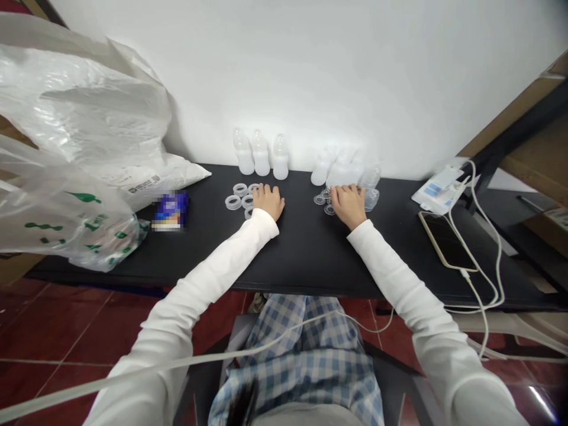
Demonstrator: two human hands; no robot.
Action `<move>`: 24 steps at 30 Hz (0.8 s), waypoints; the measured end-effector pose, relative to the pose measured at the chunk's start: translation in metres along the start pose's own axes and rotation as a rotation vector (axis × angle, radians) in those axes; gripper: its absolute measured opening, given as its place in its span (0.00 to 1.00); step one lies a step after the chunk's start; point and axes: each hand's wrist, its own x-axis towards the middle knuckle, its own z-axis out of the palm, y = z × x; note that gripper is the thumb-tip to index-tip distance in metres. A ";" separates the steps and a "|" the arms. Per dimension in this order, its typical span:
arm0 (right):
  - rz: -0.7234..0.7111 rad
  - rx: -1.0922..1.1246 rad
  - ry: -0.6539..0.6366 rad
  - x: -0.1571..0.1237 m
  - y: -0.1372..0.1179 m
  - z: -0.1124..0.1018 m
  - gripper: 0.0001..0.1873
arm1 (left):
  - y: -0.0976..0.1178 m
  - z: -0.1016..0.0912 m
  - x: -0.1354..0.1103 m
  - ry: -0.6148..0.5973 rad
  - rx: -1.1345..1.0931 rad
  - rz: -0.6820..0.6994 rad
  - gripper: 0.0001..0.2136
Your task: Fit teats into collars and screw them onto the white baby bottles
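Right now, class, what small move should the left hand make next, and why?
Perhaps the left hand should pick up one loose ring: that hand is right at the ring cluster, while the right hand is beside the small clear discs.

A small workroom, it seems: black tabletop (310,254) with loose rings (233,208), 3 domed bottles (261,158), cardboard boxes (541,148) nearby.

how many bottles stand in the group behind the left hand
3: the leftmost bottle and middle bottle stand side by side, the right bottle slightly apart, all at the back of the black table; none looks hidden.
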 end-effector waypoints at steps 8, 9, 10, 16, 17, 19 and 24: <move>-0.005 -0.011 -0.127 0.000 0.004 -0.005 0.22 | 0.002 -0.019 0.049 -0.021 -0.330 -0.158 0.23; -0.001 -0.004 -0.128 0.001 0.004 -0.005 0.21 | 0.002 -0.022 0.059 -0.021 -0.395 -0.182 0.24; 0.002 0.004 -0.127 0.001 0.005 -0.005 0.20 | 0.002 -0.024 0.069 -0.002 -0.449 -0.203 0.25; -0.005 -0.004 -0.111 0.003 0.007 -0.010 0.23 | 0.011 -0.025 0.105 0.053 -0.583 -0.310 0.32; -0.007 -0.012 -0.111 0.003 0.007 -0.011 0.25 | 0.013 -0.024 0.107 0.049 -0.580 -0.324 0.32; -0.016 -0.024 -0.113 0.003 0.006 -0.012 0.27 | 0.016 -0.022 0.111 0.045 -0.557 -0.338 0.33; -0.034 -0.040 -0.088 0.003 0.007 -0.009 0.29 | 0.020 -0.016 0.116 0.047 -0.467 -0.351 0.33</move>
